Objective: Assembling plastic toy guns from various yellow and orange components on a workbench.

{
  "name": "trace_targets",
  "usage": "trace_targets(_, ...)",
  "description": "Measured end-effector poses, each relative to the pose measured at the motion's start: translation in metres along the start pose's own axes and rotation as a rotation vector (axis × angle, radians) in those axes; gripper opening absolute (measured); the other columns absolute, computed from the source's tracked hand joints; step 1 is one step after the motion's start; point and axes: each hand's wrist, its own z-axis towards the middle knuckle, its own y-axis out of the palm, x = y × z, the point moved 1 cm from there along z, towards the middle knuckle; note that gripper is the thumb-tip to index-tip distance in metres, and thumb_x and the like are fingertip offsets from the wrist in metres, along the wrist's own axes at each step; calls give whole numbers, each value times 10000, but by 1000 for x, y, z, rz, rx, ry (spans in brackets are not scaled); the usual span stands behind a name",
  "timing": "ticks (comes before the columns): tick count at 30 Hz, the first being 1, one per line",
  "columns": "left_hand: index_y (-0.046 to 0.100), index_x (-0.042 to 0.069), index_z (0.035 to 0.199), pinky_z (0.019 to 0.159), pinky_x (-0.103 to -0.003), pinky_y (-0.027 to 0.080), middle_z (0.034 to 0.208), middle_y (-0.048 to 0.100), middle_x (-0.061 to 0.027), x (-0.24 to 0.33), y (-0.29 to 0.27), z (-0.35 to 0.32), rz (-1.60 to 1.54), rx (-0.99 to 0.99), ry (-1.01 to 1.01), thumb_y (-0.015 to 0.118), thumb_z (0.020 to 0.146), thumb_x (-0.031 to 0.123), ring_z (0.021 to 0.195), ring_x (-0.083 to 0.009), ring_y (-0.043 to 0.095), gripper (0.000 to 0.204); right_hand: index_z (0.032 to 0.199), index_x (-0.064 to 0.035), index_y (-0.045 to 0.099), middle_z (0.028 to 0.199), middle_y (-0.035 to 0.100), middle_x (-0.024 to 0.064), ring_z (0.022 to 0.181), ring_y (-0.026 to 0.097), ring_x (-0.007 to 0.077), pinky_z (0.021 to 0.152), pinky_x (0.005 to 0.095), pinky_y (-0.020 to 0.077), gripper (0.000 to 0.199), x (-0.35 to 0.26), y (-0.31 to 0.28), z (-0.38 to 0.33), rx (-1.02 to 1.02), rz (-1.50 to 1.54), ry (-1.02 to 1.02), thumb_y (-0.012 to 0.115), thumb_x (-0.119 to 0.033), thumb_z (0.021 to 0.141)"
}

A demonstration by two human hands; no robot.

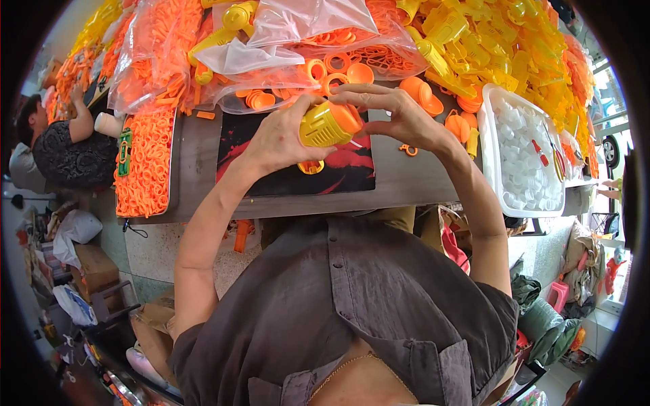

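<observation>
Above the table's near side, my left hand (279,140) is closed around a ribbed yellow plastic housing (321,126). An orange round end piece (347,116) sits at its right end, tilted toward the right. My right hand (399,115) curves about this orange end, its fingers over the top and its thumb near the lower edge. A small pale strip juts out beneath the end piece. Below my hands, another yellow piece with an orange middle (311,166) lies on a black and red mat (291,183); my left hand partly hides it.
A tray of small orange rings (143,166) stands at left, a white bin (493,162) of translucent caps at right. Bags of orange parts (159,54) and heaped yellow shells (487,44) line the back. Orange discs (421,97) lie behind my right hand. Another person (74,145) sits far left.
</observation>
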Motion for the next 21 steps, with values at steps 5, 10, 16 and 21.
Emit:
trace_targets(5, 518, 40, 1150, 812, -405, 521, 1032, 657, -175, -1, -1, 3, -22, -38, -64, 846, 645, 356, 956, -342, 655, 680, 1374, -156, 533, 1388, 545, 110, 1311, 494, 277, 1016, 391, 468, 709, 6, 0, 2, 3, 32, -11, 683, 84, 723)
trace_targets(10, 521, 51, 1148, 796, -408, 526, 985, 668, -169, 4, 2, 2, 53, -9, -33, 845, 647, 367, 929, -335, 664, 675, 1403, -160, 508, 1430, 508, 76, 1302, 494, 256, 1073, 389, 423, 697, -2, -7, 1, -72, 28, 88, 703, 26, 760)
trace_targets(16, 524, 52, 1149, 798, -405, 526, 993, 662, -167, 5, 3, 3, 70, -12, -41, 844, 646, 377, 927, -334, 662, 679, 1408, -176, 505, 1441, 480, 89, 1281, 501, 278, 1042, 393, 439, 683, -8, 0, -7, -24, -42, 91, 682, 28, 781)
trace_targets(21, 519, 42, 1149, 816, -402, 520, 1046, 647, -175, 3, 1, 4, 44, -20, -55, 845, 642, 379, 959, -338, 654, 691, 1401, -182, 515, 1434, 490, 90, 1278, 506, 283, 1034, 389, 446, 677, 0, 5, -8, 38, -4, 26, 671, 41, 781)
